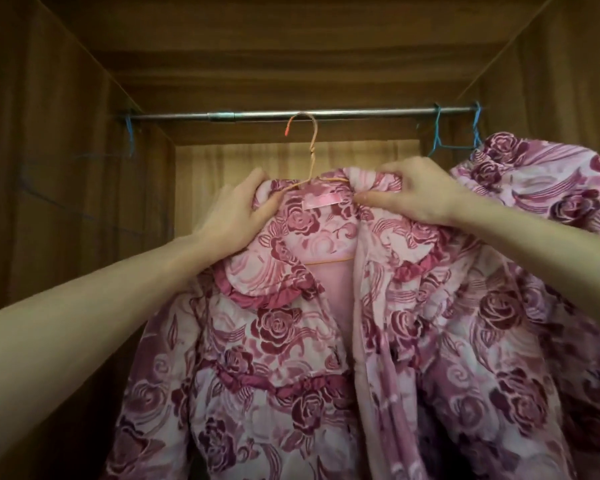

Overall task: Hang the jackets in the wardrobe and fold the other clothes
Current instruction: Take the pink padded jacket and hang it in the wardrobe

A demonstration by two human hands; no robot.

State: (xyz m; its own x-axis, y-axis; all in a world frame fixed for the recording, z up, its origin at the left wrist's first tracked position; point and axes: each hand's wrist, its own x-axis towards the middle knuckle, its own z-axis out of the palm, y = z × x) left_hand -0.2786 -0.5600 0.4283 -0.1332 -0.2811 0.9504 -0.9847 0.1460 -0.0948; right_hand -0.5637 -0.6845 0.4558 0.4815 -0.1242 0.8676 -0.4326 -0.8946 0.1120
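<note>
A pink quilted jacket point(291, 341) with dark rose print and ruffled collar hangs on an orange wire hanger point(310, 147). The hanger's hook sits just under the metal rail point(291, 115) of the wooden wardrobe; I cannot tell whether it rests on the rail. My left hand point(236, 209) grips the jacket's left shoulder by the collar. My right hand point(416, 192) pinches the right side of the collar next to the pink label. The jacket's front is open, showing plain pink lining.
Another rose-print garment point(541, 192) hangs at the right on a blue wire hanger point(440, 136). A further blue hanger point(129, 133) hangs at the rail's left end. Wooden wardrobe walls point(49, 168) close in on both sides.
</note>
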